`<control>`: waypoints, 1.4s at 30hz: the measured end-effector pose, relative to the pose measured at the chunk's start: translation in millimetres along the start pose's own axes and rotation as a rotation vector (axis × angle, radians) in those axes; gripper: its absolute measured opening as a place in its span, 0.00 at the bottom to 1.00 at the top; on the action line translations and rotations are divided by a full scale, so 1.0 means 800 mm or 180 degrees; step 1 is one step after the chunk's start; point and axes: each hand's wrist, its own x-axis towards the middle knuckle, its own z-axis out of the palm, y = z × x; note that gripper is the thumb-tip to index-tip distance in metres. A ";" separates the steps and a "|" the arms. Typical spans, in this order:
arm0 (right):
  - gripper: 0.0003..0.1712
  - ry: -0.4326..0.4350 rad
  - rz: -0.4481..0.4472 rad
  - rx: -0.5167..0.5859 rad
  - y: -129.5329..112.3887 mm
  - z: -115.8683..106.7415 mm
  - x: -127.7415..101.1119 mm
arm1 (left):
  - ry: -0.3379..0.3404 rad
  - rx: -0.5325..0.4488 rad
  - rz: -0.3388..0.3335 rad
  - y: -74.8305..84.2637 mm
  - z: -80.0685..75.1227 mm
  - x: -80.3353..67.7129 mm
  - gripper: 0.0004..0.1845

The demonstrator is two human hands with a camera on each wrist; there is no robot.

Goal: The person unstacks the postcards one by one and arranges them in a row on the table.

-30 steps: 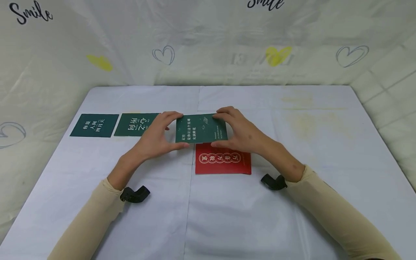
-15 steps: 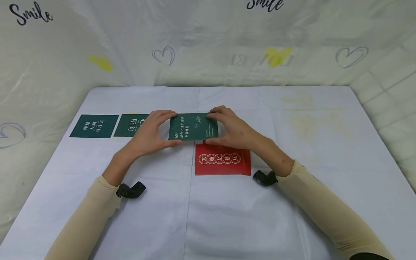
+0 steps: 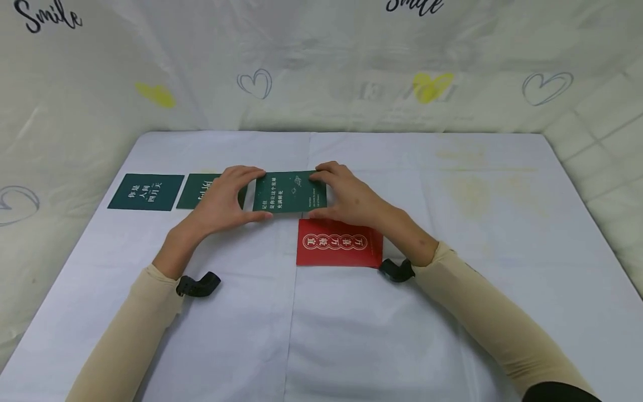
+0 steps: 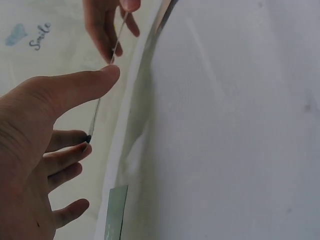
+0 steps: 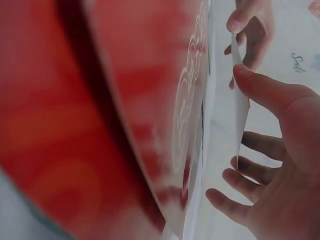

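Note:
A dark green card (image 3: 288,192) with white lettering and a small planet drawing is held level between both hands. My left hand (image 3: 221,201) pinches its left end, thumb on the near edge and fingers on the far edge. At the other end, my right hand (image 3: 351,196) grips it the same way. In both wrist views the card appears nearly edge-on, raised off the table. Below my right hand lies a red envelope (image 3: 339,242) with a row of white circled characters, its top edge partly covered by the hand.
Two more green cards lie flat to the left: one at the far left (image 3: 145,192) and a second (image 3: 197,191) partly hidden behind my left hand. A white cloth covers the table (image 3: 452,312). A pale printed curtain (image 3: 321,67) hangs behind it.
Both hands have carried the green card leftward and slightly away from me, off from above the red envelope. My left hand now covers more of the second green card.

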 end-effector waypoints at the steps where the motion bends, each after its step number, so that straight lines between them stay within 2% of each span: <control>1: 0.46 -0.0008 0.0012 -0.0015 -0.001 0.000 0.001 | -0.0008 0.0012 -0.0001 -0.001 0.000 0.000 0.48; 10: 0.46 -0.0096 0.0078 -0.0091 -0.010 -0.007 0.000 | -0.0050 0.0064 0.0028 -0.003 -0.004 0.003 0.49; 18: 0.46 -0.0177 0.0180 -0.0120 -0.020 -0.018 0.007 | -0.0053 -0.0068 0.0024 -0.005 -0.016 0.006 0.49; 26: 0.44 -0.0313 0.0262 -0.0098 -0.022 -0.007 0.026 | -0.0230 -0.0044 -0.0134 -0.019 -0.013 0.011 0.49; 42: 0.40 -0.0375 0.0294 -0.0324 -0.022 0.008 0.040 | -0.0349 0.0209 -0.0019 -0.027 -0.009 0.022 0.50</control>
